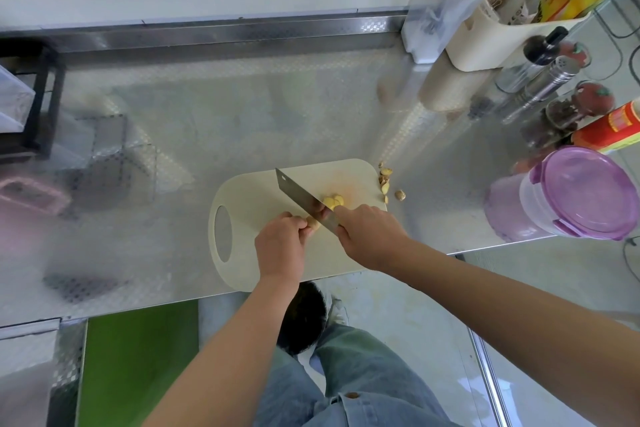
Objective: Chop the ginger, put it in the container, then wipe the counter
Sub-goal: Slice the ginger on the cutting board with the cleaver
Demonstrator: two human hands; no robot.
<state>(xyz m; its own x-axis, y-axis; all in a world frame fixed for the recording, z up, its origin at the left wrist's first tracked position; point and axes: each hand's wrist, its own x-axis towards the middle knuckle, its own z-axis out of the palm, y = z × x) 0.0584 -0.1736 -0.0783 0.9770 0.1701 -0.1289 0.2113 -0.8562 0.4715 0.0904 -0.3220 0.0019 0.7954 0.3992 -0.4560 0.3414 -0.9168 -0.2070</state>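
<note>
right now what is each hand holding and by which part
Right hand grips the cleaver by its handle; left hand pinches the ginger piece at its uncut end.

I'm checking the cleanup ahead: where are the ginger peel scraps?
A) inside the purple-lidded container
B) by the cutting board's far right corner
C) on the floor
B: the peel scraps lie at the far right corner of the cutting board, spilling onto the counter.
</note>
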